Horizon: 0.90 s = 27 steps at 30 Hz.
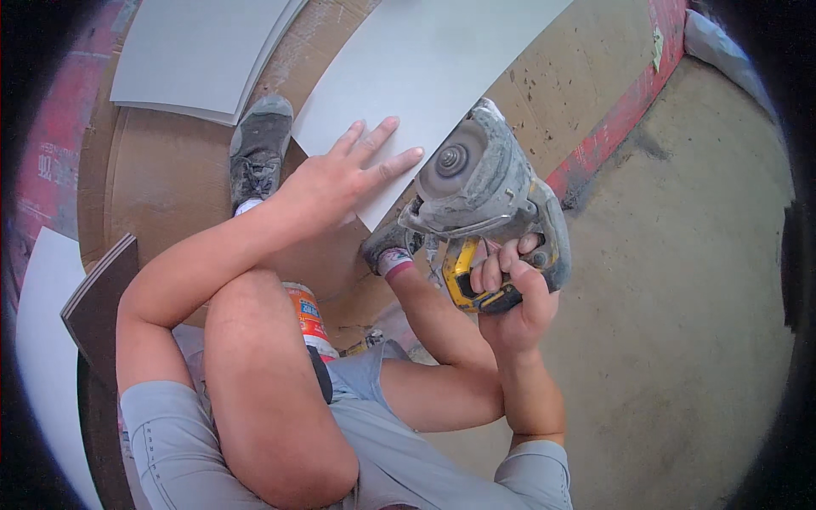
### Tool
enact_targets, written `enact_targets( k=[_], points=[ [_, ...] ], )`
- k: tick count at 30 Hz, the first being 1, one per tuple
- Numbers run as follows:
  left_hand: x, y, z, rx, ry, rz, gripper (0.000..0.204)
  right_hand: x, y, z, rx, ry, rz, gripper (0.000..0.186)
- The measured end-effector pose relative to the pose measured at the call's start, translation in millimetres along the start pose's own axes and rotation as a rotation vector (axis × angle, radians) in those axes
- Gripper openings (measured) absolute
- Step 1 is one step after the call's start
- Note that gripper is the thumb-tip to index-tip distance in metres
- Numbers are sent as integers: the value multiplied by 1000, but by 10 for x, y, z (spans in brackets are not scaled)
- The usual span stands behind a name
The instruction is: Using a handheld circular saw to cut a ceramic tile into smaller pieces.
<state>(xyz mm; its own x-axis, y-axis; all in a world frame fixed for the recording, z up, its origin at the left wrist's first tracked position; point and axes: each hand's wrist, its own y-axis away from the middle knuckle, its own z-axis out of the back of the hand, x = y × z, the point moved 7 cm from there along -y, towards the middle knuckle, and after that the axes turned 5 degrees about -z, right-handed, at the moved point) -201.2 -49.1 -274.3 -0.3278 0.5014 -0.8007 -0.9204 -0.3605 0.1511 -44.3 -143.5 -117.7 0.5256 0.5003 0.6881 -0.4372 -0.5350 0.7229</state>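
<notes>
A large white board (416, 72) lies on brown cardboard in front of me. My left hand (348, 170) rests on its near corner, palm down with the fingers spread. In my right hand (518, 289) is a circular saw (497, 191), grey with dust and with a yellow and black handle, my fingers wrapped round the grip. The saw stands at the right edge of the board, its round blade (450, 161) beside that edge. Whether the blade touches the board I cannot tell.
Stacked white boards (200, 55) lie at the upper left. Dark boards (102, 302) lean at my left. Cardboard (161, 170) covers a red-edged surface. My shoes (262, 149) flank the board's corner. An orange and white bucket (310, 319) stands beneath me. Concrete floor (663, 297) stretches right.
</notes>
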Motion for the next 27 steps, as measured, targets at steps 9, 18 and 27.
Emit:
enact_targets(
  k=[9,18,27],
  points=[
    [83,29,-66,-6,5,-1,112,-77,-39,-25,2,46,2,24],
    [192,107,-136,-35,1,6,112,-236,-44,-75,-17,37,-23,24],
    [210,136,-87,-39,-1,2,107,-282,-8,-132,15,46,-42,28]
  ],
)
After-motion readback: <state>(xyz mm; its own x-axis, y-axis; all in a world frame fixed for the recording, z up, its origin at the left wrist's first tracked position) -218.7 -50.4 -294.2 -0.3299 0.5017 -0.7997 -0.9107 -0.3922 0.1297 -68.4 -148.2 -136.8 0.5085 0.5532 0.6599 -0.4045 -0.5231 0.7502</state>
